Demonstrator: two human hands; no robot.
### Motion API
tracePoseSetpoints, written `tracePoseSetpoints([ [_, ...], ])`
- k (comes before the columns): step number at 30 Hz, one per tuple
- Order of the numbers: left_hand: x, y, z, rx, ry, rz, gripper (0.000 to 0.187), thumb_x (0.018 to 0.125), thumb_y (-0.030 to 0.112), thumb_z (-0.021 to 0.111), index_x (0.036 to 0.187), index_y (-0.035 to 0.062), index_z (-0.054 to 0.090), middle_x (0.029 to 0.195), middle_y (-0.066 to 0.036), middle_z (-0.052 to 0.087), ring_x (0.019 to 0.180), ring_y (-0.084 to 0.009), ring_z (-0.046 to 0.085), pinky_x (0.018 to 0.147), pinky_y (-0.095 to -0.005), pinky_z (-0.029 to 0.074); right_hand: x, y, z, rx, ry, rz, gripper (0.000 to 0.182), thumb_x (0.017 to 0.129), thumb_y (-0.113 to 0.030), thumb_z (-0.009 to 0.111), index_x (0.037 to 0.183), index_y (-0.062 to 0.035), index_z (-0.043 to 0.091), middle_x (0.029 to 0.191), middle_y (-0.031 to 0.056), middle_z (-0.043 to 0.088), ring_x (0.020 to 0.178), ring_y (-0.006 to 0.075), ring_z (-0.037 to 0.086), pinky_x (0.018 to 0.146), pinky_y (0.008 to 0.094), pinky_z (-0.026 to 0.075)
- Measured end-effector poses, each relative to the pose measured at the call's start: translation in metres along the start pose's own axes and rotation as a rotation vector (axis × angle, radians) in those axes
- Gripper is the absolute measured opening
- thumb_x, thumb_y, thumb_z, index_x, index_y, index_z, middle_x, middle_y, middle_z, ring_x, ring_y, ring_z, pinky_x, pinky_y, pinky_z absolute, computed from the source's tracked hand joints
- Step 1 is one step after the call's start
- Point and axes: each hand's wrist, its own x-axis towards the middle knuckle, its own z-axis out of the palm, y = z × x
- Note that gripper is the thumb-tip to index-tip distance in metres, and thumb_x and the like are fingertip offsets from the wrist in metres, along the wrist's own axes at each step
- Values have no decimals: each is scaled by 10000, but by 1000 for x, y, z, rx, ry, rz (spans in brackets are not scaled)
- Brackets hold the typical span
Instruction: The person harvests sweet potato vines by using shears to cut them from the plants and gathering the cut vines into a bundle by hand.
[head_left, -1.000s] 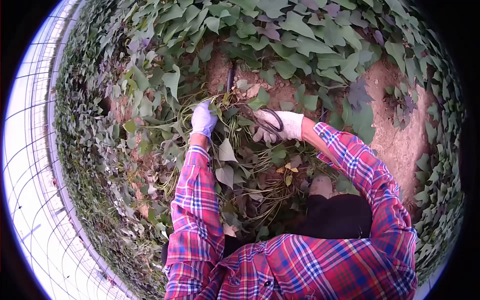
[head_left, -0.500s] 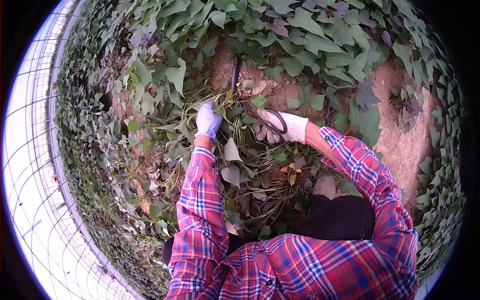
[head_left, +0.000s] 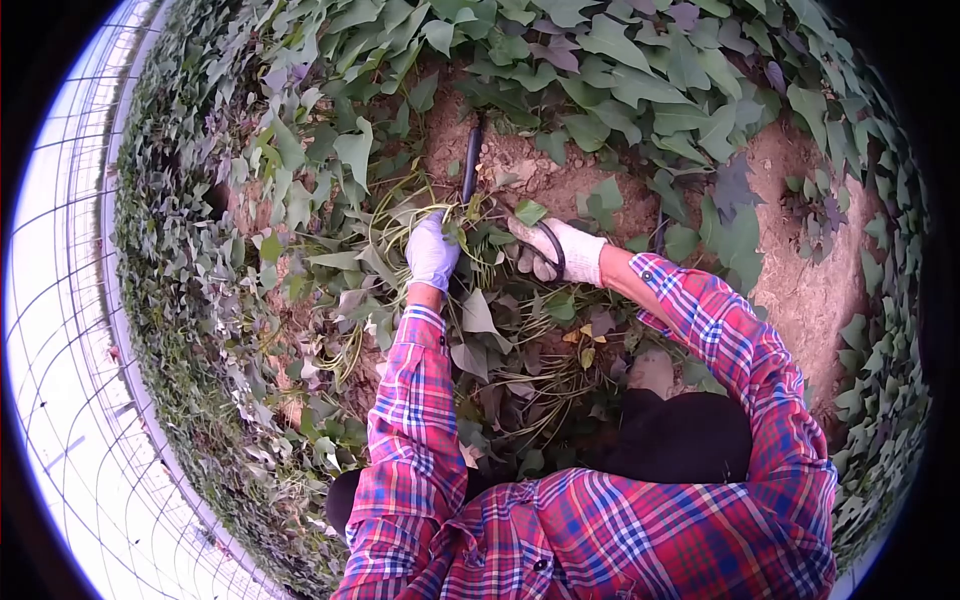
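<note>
My left hand [head_left: 432, 250], in a pale lavender glove, is closed round a bunch of green vine stems [head_left: 395, 218]. Just to its right my right hand [head_left: 560, 250], in a whitish glove, is wrapped round the black looped handles of scissors [head_left: 553, 243]. Their blades point left toward the stems and are mostly hidden by leaves. A black pipe [head_left: 472, 160] stands out of the leaves above my left hand.
Dense leafy vines [head_left: 640, 70] spread across the top and left. Bare reddish soil [head_left: 805, 260] shows at the right. A wire fence [head_left: 60, 300] runs along the left edge. Dark-clad knees [head_left: 685, 437] are below my hands.
My left hand has moved right and slightly down with the stems. My right hand has shifted slightly left, so the two hands are closer together.
</note>
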Motion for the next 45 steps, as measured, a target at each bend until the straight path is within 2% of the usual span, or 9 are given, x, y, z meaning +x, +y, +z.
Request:
tracePoseSetpoints([
  [4,-4,-34,-1,-420,91,12,296,819,104,633,1089,-8,587,843,-95,649,769,-198,630,690,-315,495,-21,-20,-6,-34,-61,-86,625,893,-531,535,1186,20,504,678,153,601,423,99,456,356,212,354],
  [12,-5,-4,-28,-581,188,71,276,766,97,747,979,-22,618,857,-85,681,729,-158,615,688,-295,484,-6,-27,2,-171,-206,32,715,866,-648,467,1182,-7,461,868,215,626,495,130,516,400,214,408],
  [16,-10,-2,-21,-283,196,4,210,825,-20,557,1031,-34,594,845,-90,666,713,-139,601,657,-287,495,5,-21,-10,-161,-235,9,678,874,-604,501,1167,6,489,846,221,641,527,152,554,427,240,447],
  [21,-36,16,-9,-681,113,-171,262,812,20,603,1062,-59,592,828,-87,658,714,-105,590,657,-250,489,-2,-30,-9,-233,-230,-4,625,882,-563,525,1175,-12,483,855,201,636,518,132,516,417,239,415],
  [25,-76,14,9,-173,70,130,313,710,71,649,1021,97,677,917,-154,678,836,-331,654,745,-384,510,3,-22,-11,-513,-76,31,704,841,-676,481,1074,-15,540,645,164,612,457,129,494,401,240,398],
  [33,-50,0,10,-563,350,-61,349,793,106,698,1137,88,645,883,-128,693,760,-178,648,694,-309,488,-8,-31,-3,-328,-113,-1,741,810,-713,485,1105,-34,529,723,169,634,457,120,505,407,234,401],
  [38,-28,26,-24,-103,202,-181,408,796,157,672,1201,168,628,761,-143,667,585,-229,597,585,-343,470,1,-29,-2,-207,-150,44,671,846,-701,434,1009,-59,539,712,109,605,452,80,470,389,205,378],
  [40,-20,25,-23,-114,244,-92,386,778,103,686,1149,19,615,735,-155,662,615,-245,632,583,-314,484,-2,-32,-1,-200,-153,53,650,844,-691,452,1032,-72,525,718,123,607,446,80,469,385,203,381],
  [45,-10,18,-26,110,132,-115,476,715,91,624,1187,26,604,689,-148,644,616,-264,637,582,-356,490,0,-35,-1,-149,-90,91,556,875,-615,492,1103,-109,478,737,151,614,433,80,471,372,201,392],
])
